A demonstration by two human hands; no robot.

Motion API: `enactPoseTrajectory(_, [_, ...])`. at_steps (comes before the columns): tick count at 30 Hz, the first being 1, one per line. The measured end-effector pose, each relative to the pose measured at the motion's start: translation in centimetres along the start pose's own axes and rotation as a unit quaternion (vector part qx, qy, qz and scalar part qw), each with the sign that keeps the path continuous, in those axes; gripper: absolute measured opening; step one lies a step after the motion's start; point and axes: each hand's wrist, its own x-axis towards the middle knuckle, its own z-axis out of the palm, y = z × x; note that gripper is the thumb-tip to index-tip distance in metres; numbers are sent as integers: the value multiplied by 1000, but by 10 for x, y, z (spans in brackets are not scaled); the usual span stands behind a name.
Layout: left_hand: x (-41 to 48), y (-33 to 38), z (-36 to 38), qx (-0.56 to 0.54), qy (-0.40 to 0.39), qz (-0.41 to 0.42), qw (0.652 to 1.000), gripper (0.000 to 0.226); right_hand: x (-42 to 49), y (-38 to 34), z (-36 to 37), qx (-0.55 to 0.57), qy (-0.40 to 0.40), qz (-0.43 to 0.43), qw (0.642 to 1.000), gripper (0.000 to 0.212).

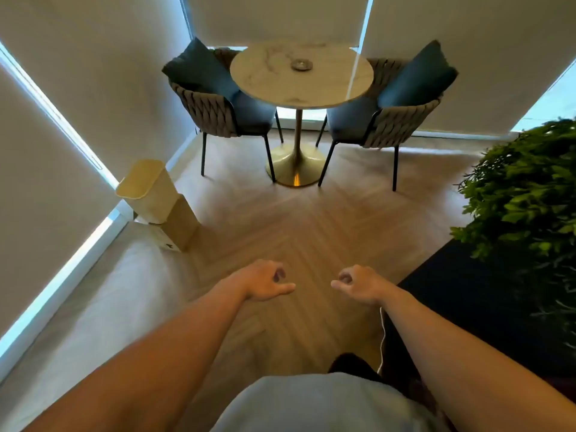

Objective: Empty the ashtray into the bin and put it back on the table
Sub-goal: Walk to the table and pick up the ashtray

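Observation:
A small round grey ashtray (301,64) sits near the middle of a round marble-topped table (265,85) on a gold pedestal, far ahead of me. A pale yellow bin (146,188) stands on the floor at the left, by the window wall. My left hand (266,280) and my right hand (358,283) hover low over the wooden floor, well short of the table. Both hold nothing, with fingers loosely curled and the thumbs pointing toward each other.
Two woven chairs with blue cushions flank the table, one on the left (215,110) and one on the right (396,116). A leafy green plant (526,194) fills the right side above a dark rug (461,304). A white bed edge (103,307) runs along the left.

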Motion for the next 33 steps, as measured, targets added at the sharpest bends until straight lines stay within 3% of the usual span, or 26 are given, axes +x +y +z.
enactPoseTrajectory(15, [83,-29,-29,-3,-53,-21,998,61,78,4,-25,15,-12,23,1000,64])
enactPoseTrajectory(33, [267,-10,-143,-101,-27,-55,993,43,244,44,-184,48,-73,25,996,61])
